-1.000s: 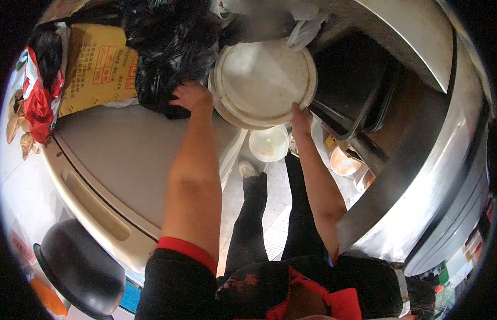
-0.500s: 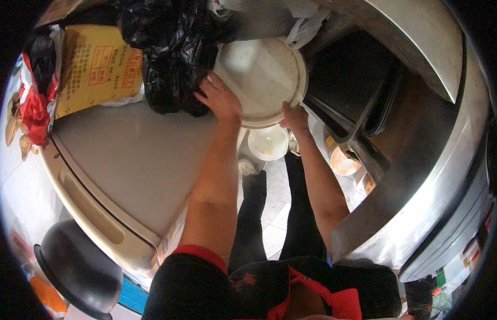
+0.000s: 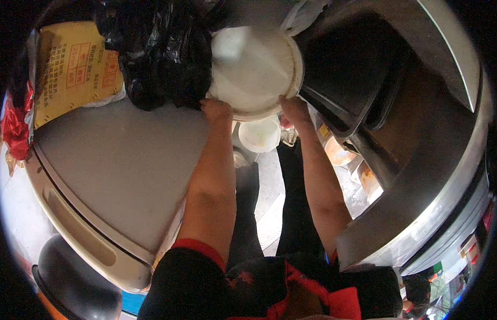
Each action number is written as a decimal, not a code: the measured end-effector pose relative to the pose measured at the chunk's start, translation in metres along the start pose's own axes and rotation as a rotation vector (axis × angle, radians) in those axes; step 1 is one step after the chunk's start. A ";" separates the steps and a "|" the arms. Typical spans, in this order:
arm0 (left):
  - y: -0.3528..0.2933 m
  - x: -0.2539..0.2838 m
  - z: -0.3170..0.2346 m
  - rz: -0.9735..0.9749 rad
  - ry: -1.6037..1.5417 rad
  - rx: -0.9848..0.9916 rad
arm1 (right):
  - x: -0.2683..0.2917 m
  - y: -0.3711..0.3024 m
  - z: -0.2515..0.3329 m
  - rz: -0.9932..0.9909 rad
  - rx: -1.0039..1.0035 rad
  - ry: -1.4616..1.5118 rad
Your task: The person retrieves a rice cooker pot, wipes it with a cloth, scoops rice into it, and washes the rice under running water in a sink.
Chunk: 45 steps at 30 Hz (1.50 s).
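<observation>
A large round white lid (image 3: pixel 255 69) with a raised rim lies in front of me; I cannot tell whether a tub is under it. My left hand (image 3: pixel 217 110) grips its near left edge, fingers curled at the rim beside a black plastic bag (image 3: pixel 166 58). At the near right edge my right hand (image 3: pixel 294 113) is closed around the rim, thumb on top. Below the lid, between my forearms, a small white bucket (image 3: pixel 260 135) shows near the floor.
A white chest freezer top (image 3: pixel 120 160) extends to my left, with a yellow carton (image 3: pixel 75 69) on it. Dark trays (image 3: pixel 344 74) and a metal counter edge (image 3: pixel 419 229) are on my right. A black bowl (image 3: pixel 77 277) sits at the lower left.
My left hand, spread on the lid's left side before, has moved down and closed on its near edge. The right hand keeps its hold. The view has shifted slightly.
</observation>
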State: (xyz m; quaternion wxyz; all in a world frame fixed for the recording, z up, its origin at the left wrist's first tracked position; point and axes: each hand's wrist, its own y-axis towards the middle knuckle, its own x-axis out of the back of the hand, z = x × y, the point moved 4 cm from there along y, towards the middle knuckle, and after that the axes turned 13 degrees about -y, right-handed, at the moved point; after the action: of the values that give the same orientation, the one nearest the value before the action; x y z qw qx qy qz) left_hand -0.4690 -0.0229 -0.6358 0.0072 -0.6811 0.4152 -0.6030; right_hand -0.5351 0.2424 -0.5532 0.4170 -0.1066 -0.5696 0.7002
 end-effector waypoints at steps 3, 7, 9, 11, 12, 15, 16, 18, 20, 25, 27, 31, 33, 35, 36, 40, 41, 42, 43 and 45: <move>0.006 -0.010 0.015 -0.072 0.047 0.035 | -0.007 0.007 -0.002 0.068 0.148 -0.115; 0.021 -0.022 0.032 -0.002 0.304 -0.055 | -0.023 0.025 -0.015 -0.021 0.469 -0.600; 0.026 -0.034 0.039 -0.037 0.344 -0.069 | -0.039 0.048 -0.046 0.044 0.445 -0.455; 0.019 -0.039 0.042 -0.107 0.092 0.012 | -0.040 0.045 -0.046 0.046 0.376 -0.252; 0.018 -0.041 0.048 -0.141 -0.015 0.042 | -0.034 0.035 -0.033 0.098 0.170 -0.113; 0.030 -0.041 0.059 -0.172 -0.049 -0.031 | -0.014 0.016 -0.010 0.108 0.049 0.011; 0.032 -0.045 0.074 -0.190 0.043 -0.054 | -0.017 0.014 -0.012 0.122 0.098 -0.014; 0.027 -0.043 0.082 -0.145 0.077 0.017 | -0.011 -0.007 0.004 0.120 0.130 -0.171; 0.004 -0.022 0.026 -0.076 -0.018 0.127 | 0.008 -0.038 0.024 0.066 0.191 -0.357; -0.069 0.050 -0.056 -0.264 0.270 -0.111 | -0.008 -0.043 0.070 -0.520 0.763 -0.446; -0.070 0.059 -0.057 -0.167 0.313 -0.175 | -0.007 -0.042 0.079 -0.615 0.842 -0.303; -0.094 0.075 -0.071 -0.153 -0.252 -0.096 | -0.020 -0.012 0.037 -0.848 0.828 -0.305; -0.125 0.070 -0.084 -0.313 -0.353 -0.298 | -0.025 0.007 0.029 -0.833 0.813 -0.154; -0.176 0.086 -0.093 -0.328 -0.388 -0.422 | -0.024 -0.015 0.037 -0.784 0.770 -0.037; -0.196 0.103 -0.105 -0.254 -0.477 -0.415 | -0.013 -0.039 0.047 -0.769 0.756 -0.001; -0.293 0.172 -0.107 0.115 -0.608 -0.375 | -0.017 -0.123 0.023 -0.498 0.616 0.311; -0.317 0.195 -0.106 0.142 -0.631 -0.404 | -0.018 -0.167 0.027 -0.232 0.449 0.670; -0.347 0.231 -0.108 0.157 -0.639 -0.433 | -0.016 -0.215 0.030 -0.165 0.465 0.584; -0.369 0.259 -0.109 0.137 -0.662 -0.466 | -0.019 -0.244 0.026 -0.150 0.437 0.529; -0.416 0.331 -0.108 0.068 -0.684 -0.524 | -0.019 -0.303 0.026 -0.068 0.627 0.378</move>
State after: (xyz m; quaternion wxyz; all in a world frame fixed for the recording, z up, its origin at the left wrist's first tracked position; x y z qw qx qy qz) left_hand -0.3504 0.1127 -0.1244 -0.0089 -0.8064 0.5504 -0.2160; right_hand -0.3988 0.2118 -0.2819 0.5503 -0.0822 -0.2431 0.7946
